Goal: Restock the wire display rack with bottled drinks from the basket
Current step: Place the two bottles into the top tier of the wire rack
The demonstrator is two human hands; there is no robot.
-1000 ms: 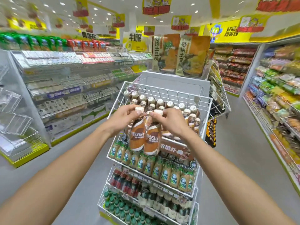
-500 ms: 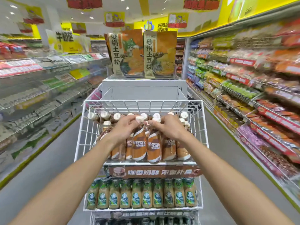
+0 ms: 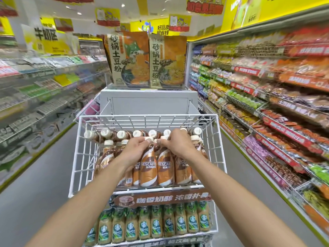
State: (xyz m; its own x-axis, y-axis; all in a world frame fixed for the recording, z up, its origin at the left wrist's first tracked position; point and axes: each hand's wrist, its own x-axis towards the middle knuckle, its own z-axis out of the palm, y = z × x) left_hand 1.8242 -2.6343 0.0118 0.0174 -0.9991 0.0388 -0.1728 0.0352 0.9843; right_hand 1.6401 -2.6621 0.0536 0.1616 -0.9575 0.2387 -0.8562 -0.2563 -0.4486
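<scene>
Two brown coffee bottles stand upright side by side at the front of the top wire shelf (image 3: pixel 219 139) of the white display rack. The left bottle (image 3: pixel 148 168) is gripped at its neck and white cap by the left hand (image 3: pixel 136 151), fingers curled closed around it. The right bottle (image 3: pixel 165 169) is gripped the same way by the right hand (image 3: pixel 179 144), fingers closed on the cap. The two bottles are touching each other, and the hands are almost touching too. Whether the bottle bases sit on the shelf wire is hard to tell; the front rail hides them.

More brown bottles of the same kind fill the shelf around them, upright in front, with a back row (image 3: pixel 122 134) showing white caps. A brown sign strip (image 3: pixel 162 199) runs under this shelf. Below it is a row of green-label bottles (image 3: pixel 154 223), upright, packed tight.

Behind the rack there is a grey box stand (image 3: pixel 148 104) with two big orange noodle packs (image 3: pixel 145 59) on top. Store shelving with snack packets (image 3: pixel 267 97) runs along the right aisle, and blurred shelves (image 3: pixel 35 90) stand on the left.
</scene>
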